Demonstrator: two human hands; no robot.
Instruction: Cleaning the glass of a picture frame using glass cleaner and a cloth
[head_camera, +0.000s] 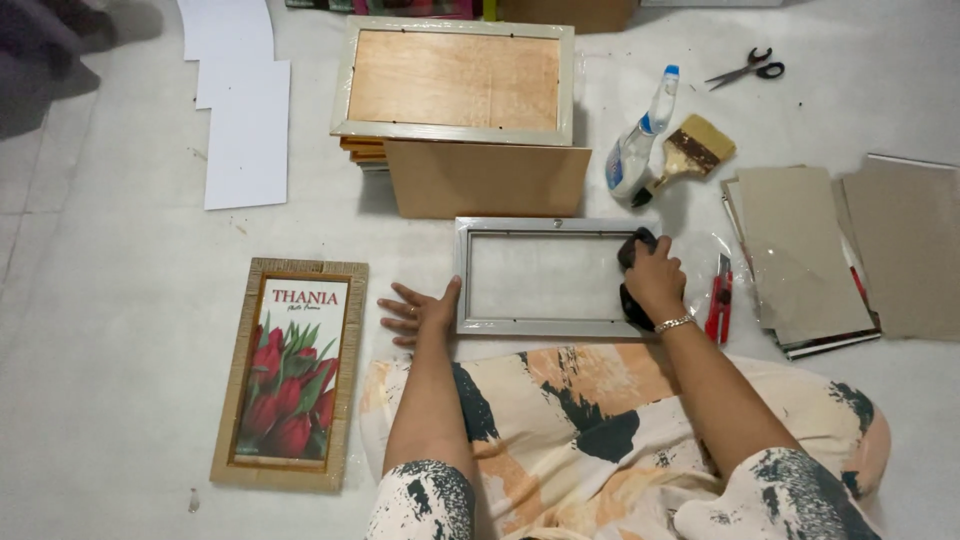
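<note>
You sit on the white floor (120, 300), and everything lies around you within arm's reach. In front of you stands a stack of frames (455, 82) with the wooden backs up, and a brown board (487, 178) leans against it. To your right lie grey cardboard sheets (800, 250), to your far left some white paper sheets (245, 130). A finished frame with a picture of red tulips (292, 372) lies apart at your left, so it is away from the work.

The silver frame (545, 276) lies flat just before your knees. Your left hand (425, 310) is open, fingers spread, and it presses on the left edge of the frame, I think to keep it from sliding. Your right hand (655, 280) is closed around a dark cloth (634, 290) at the right inner edge of the frame, on the glass.

The spray bottle (640, 140) and the flat brush (695, 150) lie just behind the frame. The red cutter (720, 300) lies beside your right wrist, and the scissors (748, 68) are well apart.
</note>
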